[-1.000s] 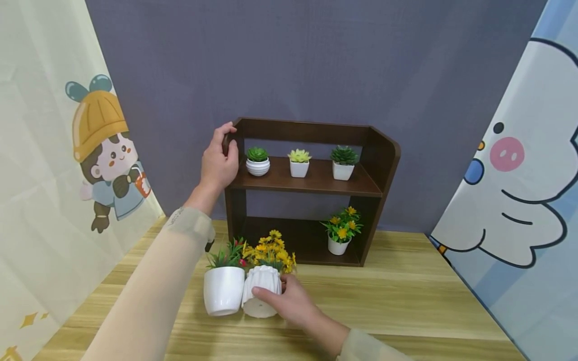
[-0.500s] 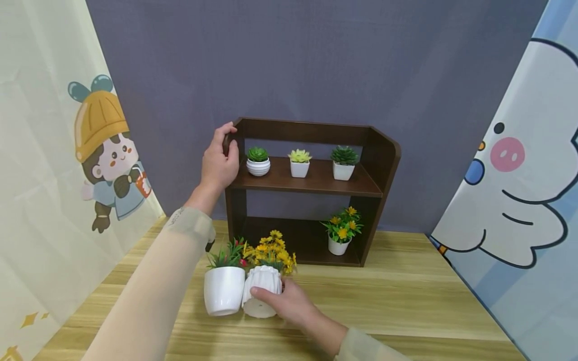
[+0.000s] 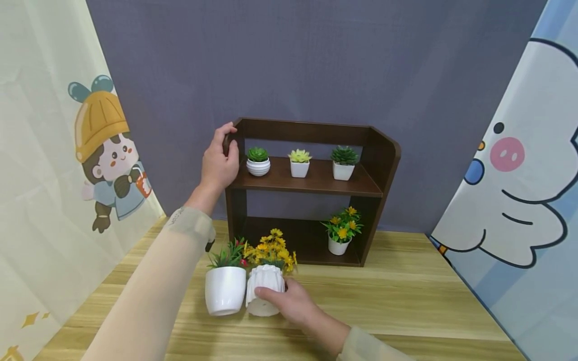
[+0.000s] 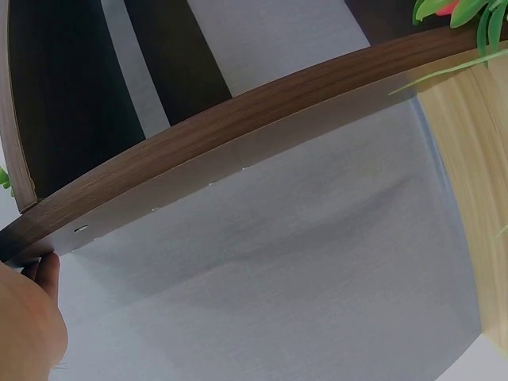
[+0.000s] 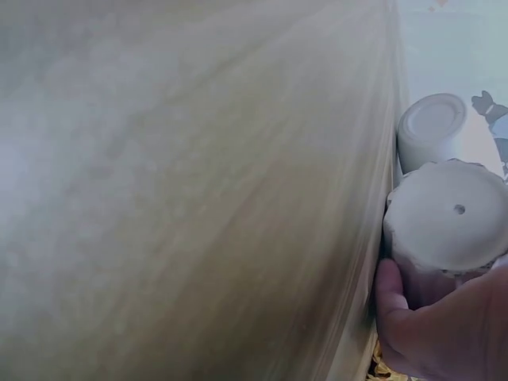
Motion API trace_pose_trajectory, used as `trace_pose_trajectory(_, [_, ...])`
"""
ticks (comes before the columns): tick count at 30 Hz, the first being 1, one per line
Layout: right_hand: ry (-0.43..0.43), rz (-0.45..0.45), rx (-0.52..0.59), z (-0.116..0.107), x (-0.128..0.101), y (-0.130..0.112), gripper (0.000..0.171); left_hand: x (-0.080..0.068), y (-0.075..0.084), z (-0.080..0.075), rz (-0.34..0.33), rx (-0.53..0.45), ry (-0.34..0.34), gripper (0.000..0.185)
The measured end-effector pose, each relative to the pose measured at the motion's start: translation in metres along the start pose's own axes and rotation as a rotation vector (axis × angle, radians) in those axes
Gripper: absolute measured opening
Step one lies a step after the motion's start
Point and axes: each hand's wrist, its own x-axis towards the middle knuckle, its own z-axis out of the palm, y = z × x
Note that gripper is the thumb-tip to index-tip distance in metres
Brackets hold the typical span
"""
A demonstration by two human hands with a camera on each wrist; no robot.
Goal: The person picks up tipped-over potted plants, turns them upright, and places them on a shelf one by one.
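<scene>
My left hand grips the upper left side panel of a dark brown two-tier shelf; in the left wrist view the thumb and fingers meet the panel's edge. With my right hand I hold a ribbed white flowerpot of yellow flowers. It leans away, its underside showing; the right wrist view shows a small drain hole in its base. Close to its left is a smooth white flowerpot with green leaves and red blooms. The right fingers behind the ribbed pot are hidden.
Three small potted succulents, round-potted, pale green and dark green, stand on the upper shelf. A small pot of yellow flowers stands at the lower right. Wood-grain table lies in front; printed curtains flank it.
The ribbed flowerpot has shifted slightly right and up with my right hand, and a narrow gap now shows beside the smooth pot. My left hand has stayed on the shelf panel.
</scene>
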Motion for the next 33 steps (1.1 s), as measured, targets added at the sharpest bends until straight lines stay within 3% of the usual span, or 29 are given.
trace_pose_trajectory(10, [-0.008, -0.011, 0.045, -0.008, -0.004, 0.003, 0.081, 0.000, 0.000, 0.000, -0.010, 0.006, -0.006, 0.036])
trace_pose_trajectory(17, [0.029, 0.015, 0.057, -0.011, -0.007, 0.005, 0.088, -0.001, 0.003, -0.001, -0.015, 0.008, -0.009, 0.036])
trace_pose_trajectory(33, [0.057, -0.026, 0.054, -0.017, -0.008, 0.011, 0.089, 0.000, 0.001, 0.001, -0.020, 0.003, -0.006, 0.036])
